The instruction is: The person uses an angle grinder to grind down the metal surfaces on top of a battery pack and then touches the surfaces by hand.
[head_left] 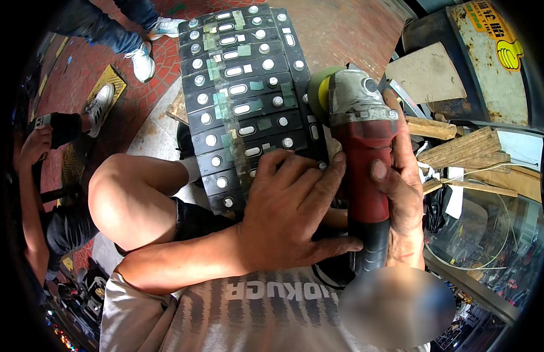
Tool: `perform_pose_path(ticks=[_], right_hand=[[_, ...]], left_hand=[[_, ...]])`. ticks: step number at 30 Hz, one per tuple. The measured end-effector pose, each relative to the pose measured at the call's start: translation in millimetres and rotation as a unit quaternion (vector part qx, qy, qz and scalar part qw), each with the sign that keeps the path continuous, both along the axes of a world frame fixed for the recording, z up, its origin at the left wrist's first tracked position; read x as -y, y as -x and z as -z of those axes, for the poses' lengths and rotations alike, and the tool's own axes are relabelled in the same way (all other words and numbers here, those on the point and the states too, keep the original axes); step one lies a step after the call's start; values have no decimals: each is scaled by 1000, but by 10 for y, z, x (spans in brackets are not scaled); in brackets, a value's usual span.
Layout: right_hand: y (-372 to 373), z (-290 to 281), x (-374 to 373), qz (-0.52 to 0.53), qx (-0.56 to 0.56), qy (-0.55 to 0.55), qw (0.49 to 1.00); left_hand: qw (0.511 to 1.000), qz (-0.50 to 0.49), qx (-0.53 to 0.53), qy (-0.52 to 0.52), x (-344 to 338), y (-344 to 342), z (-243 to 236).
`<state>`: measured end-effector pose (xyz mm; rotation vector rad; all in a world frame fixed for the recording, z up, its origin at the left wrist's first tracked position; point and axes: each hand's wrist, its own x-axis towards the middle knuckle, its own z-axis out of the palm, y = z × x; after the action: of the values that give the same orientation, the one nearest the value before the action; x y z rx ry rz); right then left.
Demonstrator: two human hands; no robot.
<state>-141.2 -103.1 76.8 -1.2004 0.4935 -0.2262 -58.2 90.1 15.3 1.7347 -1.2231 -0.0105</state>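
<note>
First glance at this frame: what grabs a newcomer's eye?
The red-bodied angle grinder right of centre, gripped by the right hand, its disc against the side of a black battery pack of stacked cells that fills the upper middle. The left hand presses flat on the pack's near end. Scrap wood is piled at right.

One red angle grinder [363, 146] with one green disc [318, 91]. One block of black battery cells [240, 100], about nine cells in the visible stack. Two hands: left [292, 208] and right [404, 188]. Three white sneakers [144, 61] on the brick floor [336, 29]. Several wooden offcuts [465, 149].
</note>
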Motion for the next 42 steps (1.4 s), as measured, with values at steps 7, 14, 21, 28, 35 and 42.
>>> perform_pose_path(ticks=[7, 14, 21, 28, 35, 42], right_hand=[[9, 37, 31, -13, 13, 11, 1000], [34, 29, 34, 2, 16, 9, 1000], [7, 42, 18, -2, 13, 9, 1000], [5, 1, 17, -2, 6, 9, 1000], [38, 14, 38, 2, 17, 5, 1000], [23, 42, 6, 3, 9, 26, 1000]], left_hand=[[1000, 0, 0, -1, -16, 21, 21], [1000, -1, 7, 11, 19, 9, 33], [1000, 3, -7, 0, -26, 31, 42], [1000, 3, -3, 2, -10, 17, 30], [1000, 5, -3, 1, 8, 21, 8], [1000, 9, -15, 0, -26, 36, 33]])
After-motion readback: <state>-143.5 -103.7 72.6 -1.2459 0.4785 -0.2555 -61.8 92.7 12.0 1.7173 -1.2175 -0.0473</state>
